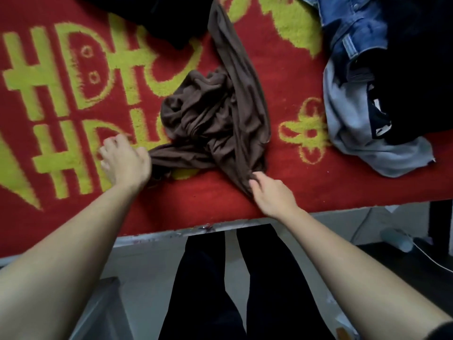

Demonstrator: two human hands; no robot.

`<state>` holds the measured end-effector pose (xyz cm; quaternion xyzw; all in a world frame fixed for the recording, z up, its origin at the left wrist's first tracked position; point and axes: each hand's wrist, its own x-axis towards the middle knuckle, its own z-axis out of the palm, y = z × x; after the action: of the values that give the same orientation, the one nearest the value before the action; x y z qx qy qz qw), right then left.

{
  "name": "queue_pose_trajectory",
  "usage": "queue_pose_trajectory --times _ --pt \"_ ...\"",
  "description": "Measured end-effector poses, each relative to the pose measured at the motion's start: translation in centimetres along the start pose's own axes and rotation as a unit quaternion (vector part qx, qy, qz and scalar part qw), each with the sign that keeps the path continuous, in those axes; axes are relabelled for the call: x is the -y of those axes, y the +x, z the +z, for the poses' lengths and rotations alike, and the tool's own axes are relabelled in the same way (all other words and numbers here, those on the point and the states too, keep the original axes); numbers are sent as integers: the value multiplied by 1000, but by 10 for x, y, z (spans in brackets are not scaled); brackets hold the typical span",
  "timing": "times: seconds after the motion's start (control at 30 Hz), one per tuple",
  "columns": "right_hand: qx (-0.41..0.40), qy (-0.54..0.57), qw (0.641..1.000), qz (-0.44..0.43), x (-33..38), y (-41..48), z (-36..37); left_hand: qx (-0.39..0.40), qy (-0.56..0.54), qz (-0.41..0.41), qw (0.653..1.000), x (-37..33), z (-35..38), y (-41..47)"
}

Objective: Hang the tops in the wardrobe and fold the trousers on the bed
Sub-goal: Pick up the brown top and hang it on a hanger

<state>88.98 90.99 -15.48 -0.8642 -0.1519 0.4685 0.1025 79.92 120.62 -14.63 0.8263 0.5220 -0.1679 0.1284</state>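
A crumpled brown garment [215, 111] lies in the middle of the bed, on a red blanket with yellow-green lettering [282, 77]. One long brown strip of it runs up toward the far side. My left hand [125, 160] grips the garment's near left end. My right hand [272, 192] pinches its near right end, close to the bed's front edge. Whether the brown piece is trousers or a top cannot be told.
A pile of clothes sits at the right: blue denim [353, 28], a pale grey-blue piece [362, 141] and black fabric [416, 77]. More dark cloth [166, 18] lies at the far middle. My legs in black trousers [220, 290] stand by the bed edge.
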Motion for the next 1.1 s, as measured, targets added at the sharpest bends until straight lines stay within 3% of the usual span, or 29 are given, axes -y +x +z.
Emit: queue_pose_trajectory --times 0.1,0.17,0.23,0.33,0.43,0.53,0.57,0.6,0.63,0.67,0.7,0.73,0.77,0.8,0.9,1.0,1.03,1.1 --pt "-123 5 992 35 -11 8 -13 -6 -71 90 993 -38 4 0" --pt "-249 39 965 69 -9 18 -29 23 -100 162 982 -65 12 -3" --pt "-313 97 935 134 -5 27 -52 74 -129 179 973 -88 19 -4" --pt "-373 179 894 171 7 38 -93 101 -142 147 974 -103 23 2" --pt "-501 320 802 63 28 38 -134 64 -209 116 969 -99 19 4" --pt "-627 366 686 -57 41 37 -162 -47 -303 -38 951 -76 15 14" --pt "-640 371 669 -70 41 40 -163 -81 -315 -110 939 -63 15 19" --pt "-628 373 680 -62 39 45 -160 -104 -318 -182 925 -48 16 24" --pt "-589 363 721 -36 34 49 -153 -116 -314 -242 911 -31 18 27" --pt "-508 332 795 12 28 55 -142 -116 -305 -288 900 -15 20 28" --pt "-387 284 874 73 18 60 -127 -105 -294 -319 895 1 23 25" --pt "-245 237 932 125 6 64 -110 -87 -285 -337 893 15 27 20" --pt "-115 216 957 158 -2 63 -95 -67 -281 -342 894 26 31 14" --pt "-46 210 961 176 -9 59 -83 -50 -285 -341 894 34 34 9" --pt "-83 224 948 208 -19 52 -61 -42 -308 -335 889 40 35 5" --pt "-50 304 926 219 -12 41 -50 -90 -300 -306 899 29 21 2" --pt "-51 315 926 203 -8 37 -46 -115 -298 -260 911 22 14 0" --pt "-138 261 945 140 -5 29 -34 -145 -291 -118 938 6 1 -4"
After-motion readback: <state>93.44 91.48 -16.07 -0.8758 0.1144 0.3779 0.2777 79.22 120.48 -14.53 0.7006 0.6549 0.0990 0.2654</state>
